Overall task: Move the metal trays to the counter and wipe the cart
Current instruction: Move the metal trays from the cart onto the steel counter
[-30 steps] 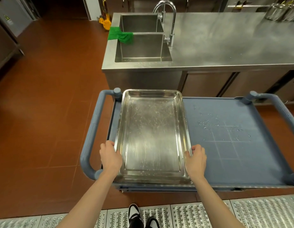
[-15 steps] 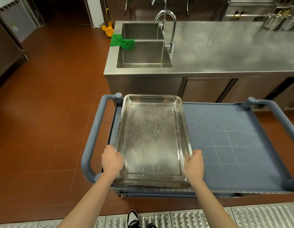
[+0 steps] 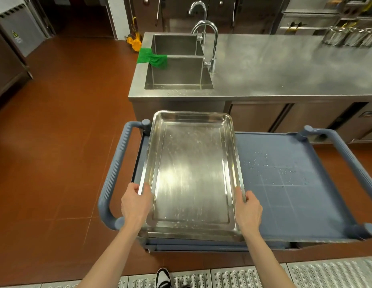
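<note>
A shiny rectangular metal tray (image 3: 191, 173) is held over the left half of the blue cart (image 3: 284, 194). My left hand (image 3: 135, 202) grips its left rim near the front corner, and my right hand (image 3: 248, 210) grips the right rim opposite. Its far end juts past the cart's back edge, toward the steel counter (image 3: 284, 69). Below it, the rim of a second metal tray (image 3: 191, 236) shows along the front and left side. Water drops lie on the cart's right half.
A double sink (image 3: 176, 75) with a curved tap (image 3: 212, 38) sits at the counter's left end, with a green cloth (image 3: 152, 58) draped over its edge. Metal containers (image 3: 349, 38) stand at the counter's far right. The cart has grey-blue handles (image 3: 114, 173) at both ends.
The top tray has risen off the one beneath and moved away from me, toward the counter. Both hands keep their grip on its rims.
</note>
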`<state>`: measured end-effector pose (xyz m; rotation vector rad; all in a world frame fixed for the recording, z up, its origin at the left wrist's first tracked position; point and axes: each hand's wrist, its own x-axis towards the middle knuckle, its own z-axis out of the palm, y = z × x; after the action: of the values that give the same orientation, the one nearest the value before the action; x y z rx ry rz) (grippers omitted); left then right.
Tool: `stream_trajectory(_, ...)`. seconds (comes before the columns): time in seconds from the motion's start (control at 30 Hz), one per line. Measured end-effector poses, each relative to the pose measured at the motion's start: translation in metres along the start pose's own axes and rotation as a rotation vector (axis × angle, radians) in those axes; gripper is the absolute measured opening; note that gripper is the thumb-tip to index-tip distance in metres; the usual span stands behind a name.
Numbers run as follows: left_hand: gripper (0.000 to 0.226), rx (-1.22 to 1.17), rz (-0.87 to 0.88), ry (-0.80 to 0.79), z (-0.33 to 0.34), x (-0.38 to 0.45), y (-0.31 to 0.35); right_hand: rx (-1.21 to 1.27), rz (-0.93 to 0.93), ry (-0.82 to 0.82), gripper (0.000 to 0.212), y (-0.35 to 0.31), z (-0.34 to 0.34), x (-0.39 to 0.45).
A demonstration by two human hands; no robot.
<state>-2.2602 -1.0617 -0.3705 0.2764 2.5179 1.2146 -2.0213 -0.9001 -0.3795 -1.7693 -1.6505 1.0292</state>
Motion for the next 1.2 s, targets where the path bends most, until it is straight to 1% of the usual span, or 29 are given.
stream_trajectory(0.07,0.027,-0.094,0.013,-0.025,-0.003,0.002,0.000,0.047,-0.014,-0.005,0.048,-0.006,-0.013,-0.002)
stream_trajectory(0.13,0.030,-0.144,0.018,-0.084,-0.007,0.002,0.005,0.095,-0.018,-0.005,0.049,-0.010,-0.024,-0.001)
stream_trajectory(0.27,0.022,-0.180,0.106,-0.180,-0.019,-0.009,0.012,0.145,-0.031,-0.002,0.050,-0.010,-0.045,-0.001)
stream_trajectory(0.37,0.026,-0.167,0.194,-0.189,-0.024,-0.023,0.012,0.167,-0.047,-0.007,0.050,-0.011,-0.061,-0.005)
stream_trajectory(0.5,0.026,-0.198,0.234,-0.196,-0.024,-0.037,0.019,0.161,-0.050,0.021,0.049,-0.011,-0.078,-0.014)
stream_trajectory(0.63,0.022,-0.208,0.269,-0.246,-0.017,-0.045,0.038,0.166,-0.030,0.092,0.049,-0.009,-0.097,-0.023)
stream_trajectory(0.97,0.016,-0.236,0.357,-0.430,0.007,-0.054,0.086,0.245,0.113,0.359,0.055,-0.001,-0.141,-0.063)
stream_trajectory(1.13,0.014,-0.208,0.414,-0.560,0.027,-0.068,0.109,0.271,0.177,0.499,0.055,0.015,-0.160,-0.085)
stream_trajectory(1.2,0.018,-0.203,0.444,-0.619,0.039,-0.077,0.116,0.275,0.203,0.550,0.055,0.024,-0.171,-0.093)
